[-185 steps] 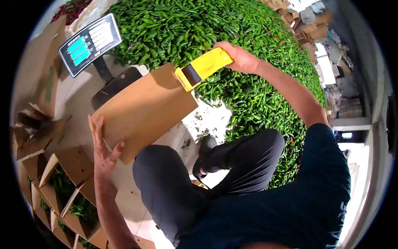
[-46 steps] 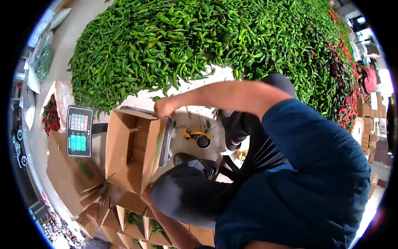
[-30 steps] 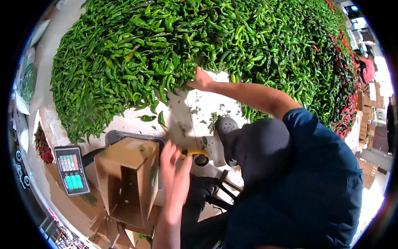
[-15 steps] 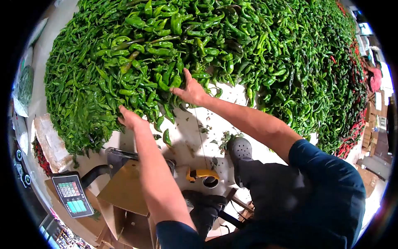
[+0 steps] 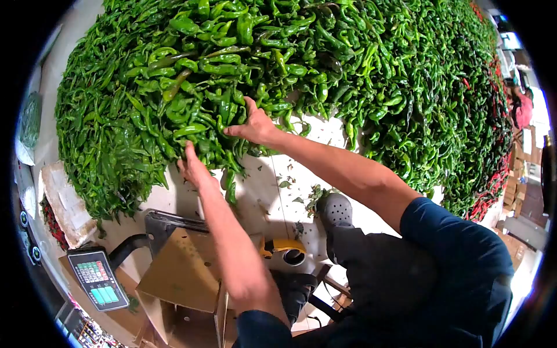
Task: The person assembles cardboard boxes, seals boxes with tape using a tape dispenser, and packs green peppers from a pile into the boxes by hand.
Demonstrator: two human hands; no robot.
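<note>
A large heap of green peppers (image 5: 348, 64) spreads over the light floor. My left hand (image 5: 196, 168) reaches into its near edge, thumb and fingers apart, with some fingertips hidden among the peppers. To its right, my right hand (image 5: 255, 124) is at the same edge, thumb and index finger spread and the other fingers partly out of sight. Peppers lie between my two hands. Below my left forearm an open cardboard box (image 5: 180, 269) rests on its side on the scale platform (image 5: 159, 223). The scale's display (image 5: 97, 278) stands at the box's left.
A yellow tape dispenser (image 5: 284, 249) lies on the floor near my shoes (image 5: 335, 210). A white foam box (image 5: 67, 203) with red peppers is at the left. Red peppers (image 5: 490, 191) edge the heap at the right, where another person (image 5: 523, 110) is partly visible.
The box was in my hands and now rests on the scale; the tape dispenser went from my right hand to the floor. Both hands have moved up to the pepper heap, shifting slightly closer together.
</note>
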